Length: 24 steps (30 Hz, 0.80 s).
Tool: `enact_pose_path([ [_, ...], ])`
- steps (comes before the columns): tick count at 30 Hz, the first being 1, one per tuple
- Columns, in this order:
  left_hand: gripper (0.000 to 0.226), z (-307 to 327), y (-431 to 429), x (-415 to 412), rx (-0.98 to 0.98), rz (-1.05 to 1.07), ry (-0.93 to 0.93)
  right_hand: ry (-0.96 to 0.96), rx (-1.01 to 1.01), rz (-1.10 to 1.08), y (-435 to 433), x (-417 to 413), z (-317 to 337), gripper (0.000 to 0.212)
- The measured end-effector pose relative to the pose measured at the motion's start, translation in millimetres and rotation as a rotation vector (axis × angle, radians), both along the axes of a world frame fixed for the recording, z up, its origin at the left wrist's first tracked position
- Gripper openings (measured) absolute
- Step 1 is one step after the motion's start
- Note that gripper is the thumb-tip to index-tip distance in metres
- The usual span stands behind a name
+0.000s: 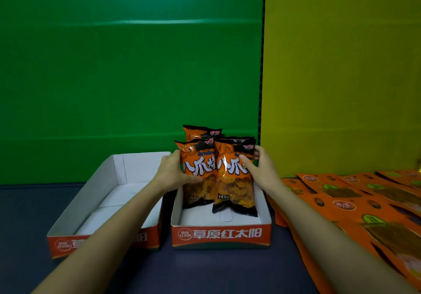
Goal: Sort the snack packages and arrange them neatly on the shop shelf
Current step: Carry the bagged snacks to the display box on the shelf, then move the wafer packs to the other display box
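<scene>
left hand (169, 173): fingers (174, 155) curled round the outer edge of the left bag (197, 180), thumb on its front
right hand (262, 168): fingers (258, 151) curled round the outer edge of the right bag (234, 186), thumb on its front
bags, place: upright in the back half of the right tray (221, 234), front two side by side and overlapping at the middle, back bag (198, 132) behind them
risk, left tray (114, 168): touches or nearly touches the right tray, so a left forearm nudge likely skews it
risk, bags: puffy and light with nothing bracing them in front, so they probably tip forward once the hands let go
risk, overlap: right bag's edge rides over the left one, so the row likely sets crooked unless they are spread apart
risk, squeeze: pressing in from both sides could buckle the bags or crush the crisps
risk, right tray: light card, so a push on the bags may slide it back on the worktop (22, 214)
risk, pouches (341, 193): loose overlapping spread just beside the right forearm, so an elbow sweep would scatter them
count, trays: 2, left one empty
count, hands: 2
count, bags: 3 sure; right bag's top edge looks doubled, maybe a 4th, can't tell
count, pouches: several, overlapped and cut by the frame edge, so no exact count
</scene>
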State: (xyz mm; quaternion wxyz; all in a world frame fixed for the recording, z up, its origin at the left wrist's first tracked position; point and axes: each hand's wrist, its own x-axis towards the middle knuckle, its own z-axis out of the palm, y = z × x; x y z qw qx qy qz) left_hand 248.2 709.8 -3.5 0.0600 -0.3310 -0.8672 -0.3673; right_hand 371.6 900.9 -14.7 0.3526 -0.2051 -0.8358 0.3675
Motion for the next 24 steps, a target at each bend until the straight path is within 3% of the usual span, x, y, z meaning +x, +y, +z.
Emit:
enact_pose_path([
  [6, 0.071, 3.7, -3.1, -1.5, -0.077, 0.048, 0.072, 0.037, 0.144, -0.08, -1.8, 8.0, 7.2, 0.075],
  [10, 0.064, 7.5, -13.5, 3.8, -0.056, 0.082, 0.164, 0.123, 0.362, -0.115, -17.0, 14.4, 21.7, 0.053],
  [14, 0.04, 14.6, -46.7, 13.5, -0.044, 0.187, 0.396, 0.17, 0.51, 0.056, -52.7, 11.3, 43.1, 0.03],
  [17, 0.031, 17.5, -87.6, 15.1, -0.062, 0.303, 0.518, 0.065, 0.595, 0.234, -91.7, -4.8, 52.2, 0.028],
  [24, 0.026, 8.9, -223.0, 5.5, -0.243, 0.565, 0.573, -0.159, 0.733, 0.575, -214.2, -54.3, 47.0, 0.029],
])
